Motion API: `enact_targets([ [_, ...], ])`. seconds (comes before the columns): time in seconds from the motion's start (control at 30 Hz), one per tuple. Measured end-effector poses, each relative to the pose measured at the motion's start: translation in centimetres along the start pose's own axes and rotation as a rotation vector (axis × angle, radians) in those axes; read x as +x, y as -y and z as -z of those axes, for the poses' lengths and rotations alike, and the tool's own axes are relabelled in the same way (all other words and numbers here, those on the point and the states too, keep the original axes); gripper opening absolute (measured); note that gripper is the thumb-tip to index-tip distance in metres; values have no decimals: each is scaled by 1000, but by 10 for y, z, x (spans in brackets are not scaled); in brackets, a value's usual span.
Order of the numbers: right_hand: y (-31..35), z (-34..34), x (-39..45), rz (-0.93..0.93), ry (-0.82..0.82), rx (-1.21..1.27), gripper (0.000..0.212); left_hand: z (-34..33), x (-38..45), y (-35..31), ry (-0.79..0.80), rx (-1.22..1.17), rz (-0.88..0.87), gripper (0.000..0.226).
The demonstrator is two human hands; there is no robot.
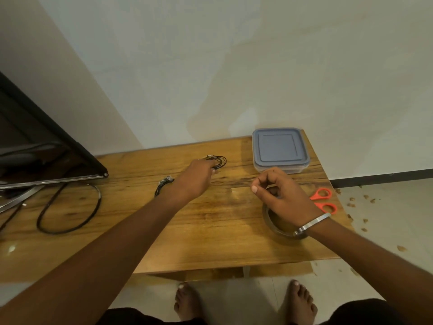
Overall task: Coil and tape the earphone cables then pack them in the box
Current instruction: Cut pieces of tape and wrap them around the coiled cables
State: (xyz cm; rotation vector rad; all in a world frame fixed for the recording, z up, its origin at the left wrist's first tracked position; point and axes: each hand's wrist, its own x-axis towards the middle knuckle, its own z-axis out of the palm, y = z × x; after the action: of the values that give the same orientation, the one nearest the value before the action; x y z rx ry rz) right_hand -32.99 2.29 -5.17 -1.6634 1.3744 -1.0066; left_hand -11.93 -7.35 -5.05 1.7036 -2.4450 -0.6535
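The left hand (195,178) reaches across the wooden tabletop (210,231) to a coiled black earphone cable (219,161); its fingertips are hidden, so I cannot tell its grip. A second black cable bundle (164,185) lies half behind that wrist. The right hand (283,195), fingers curled, pinches a strip of clear tape (241,192) and covers most of the tape roll (278,225). Orange-handled scissors (324,200) lie beside it, the lidded blue-grey plastic box (280,148) behind.

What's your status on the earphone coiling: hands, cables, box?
Left hand on coiled earphone cable at table's far edge. Right hand pinching clear tape strip. Box lid on. Nothing in the way.
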Motion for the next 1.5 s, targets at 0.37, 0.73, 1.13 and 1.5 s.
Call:
enact_targets([
  [0.37,27,-3,4,11,18,-46,15,55,-42,21,-58,-702,60,29],
  [0.73,59,-16,3,5,50,79,9,87,-73,21,4,-933,102,28],
  [1.13,78,-54,20,-143,-126,790,69,66,-92,9,14,-1351,-13,26],
  [1.5,78,-74,14,-99,-144,682,65,39,-98,2,-170,-1622,5,21],
])
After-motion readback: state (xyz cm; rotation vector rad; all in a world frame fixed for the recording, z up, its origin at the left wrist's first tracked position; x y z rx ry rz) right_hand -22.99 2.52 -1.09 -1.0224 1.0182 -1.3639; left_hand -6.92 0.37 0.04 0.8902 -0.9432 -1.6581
